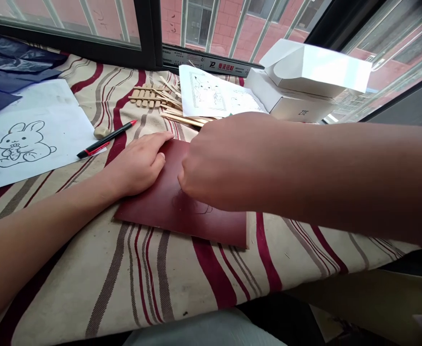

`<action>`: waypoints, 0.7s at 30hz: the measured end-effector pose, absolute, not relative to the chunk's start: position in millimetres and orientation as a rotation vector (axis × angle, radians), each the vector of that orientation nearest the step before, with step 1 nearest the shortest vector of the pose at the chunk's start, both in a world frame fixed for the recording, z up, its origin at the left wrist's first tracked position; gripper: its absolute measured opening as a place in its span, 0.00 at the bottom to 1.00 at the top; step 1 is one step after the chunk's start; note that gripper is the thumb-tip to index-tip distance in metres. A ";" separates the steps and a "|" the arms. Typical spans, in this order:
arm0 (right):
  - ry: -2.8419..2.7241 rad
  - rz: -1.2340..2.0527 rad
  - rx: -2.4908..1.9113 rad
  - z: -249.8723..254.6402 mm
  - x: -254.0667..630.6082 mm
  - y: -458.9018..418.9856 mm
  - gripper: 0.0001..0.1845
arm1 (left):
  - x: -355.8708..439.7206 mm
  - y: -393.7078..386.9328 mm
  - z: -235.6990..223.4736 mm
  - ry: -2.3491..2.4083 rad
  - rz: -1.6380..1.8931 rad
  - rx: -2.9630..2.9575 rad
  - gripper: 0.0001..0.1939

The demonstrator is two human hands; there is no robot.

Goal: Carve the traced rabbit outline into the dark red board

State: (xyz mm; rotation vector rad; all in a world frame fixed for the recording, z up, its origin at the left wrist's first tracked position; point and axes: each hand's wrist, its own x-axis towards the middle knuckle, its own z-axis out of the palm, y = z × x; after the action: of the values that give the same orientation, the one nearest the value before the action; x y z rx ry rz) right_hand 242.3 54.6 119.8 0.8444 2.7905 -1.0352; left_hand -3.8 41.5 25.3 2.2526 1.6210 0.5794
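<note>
A dark red board [153, 206] lies flat on the striped cloth in front of me, with thin dark drawn lines on its lower middle part. My left hand [142, 161] rests on the board's left edge, fingers stretched out and thumb apart. Over the board's right half is my right hand [214, 161], closed in a fist with its knuckles toward me. Whatever it grips is hidden behind the hand, as is part of the drawing. Left of my left hand lies a black pen with red parts [106, 139], beside a small beige lump [101, 132].
A sheet with a rabbit drawing [63, 115] lies at left, under dark blue plastic [12, 62]. Behind the board are thin wooden sticks [182, 117], a small stick lattice [146, 96] and a printed sheet [211, 91]. White boxes [290, 98] stand by the window.
</note>
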 end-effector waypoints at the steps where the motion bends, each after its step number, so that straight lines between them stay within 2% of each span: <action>1: 2.792 -1.065 0.857 120.7 243.2 55.3 0.24 | -4.0 41.2 27.1 1.615 0.557 2.256 0.32; 7: 2.773 -1.295 0.950 130.8 245.7 58.6 0.14 | -2.9 41.4 31.3 1.652 0.530 2.278 0.33; 11: 2.563 -1.763 0.994 112.3 245.2 55.7 0.10 | -4.1 42.3 29.1 1.653 0.535 2.308 0.31; 14: 2.127 -2.236 0.888 82.6 241.5 54.7 0.11 | -5.7 41.2 29.0 1.655 0.521 2.336 0.30; 17: 2.355 -2.434 1.303 62.6 238.7 55.1 0.09 | -6.7 39.3 29.5 1.671 0.500 2.356 0.29; 21: 2.261 -2.464 0.869 58.9 240.0 54.2 0.13 | -6.8 36.6 30.3 1.698 0.483 2.384 0.27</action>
State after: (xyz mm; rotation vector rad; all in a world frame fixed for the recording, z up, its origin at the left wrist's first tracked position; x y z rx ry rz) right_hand 240.0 54.2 58.9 0.8690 2.2610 -2.4642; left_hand -6.8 36.6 30.3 2.3842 1.6981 0.4833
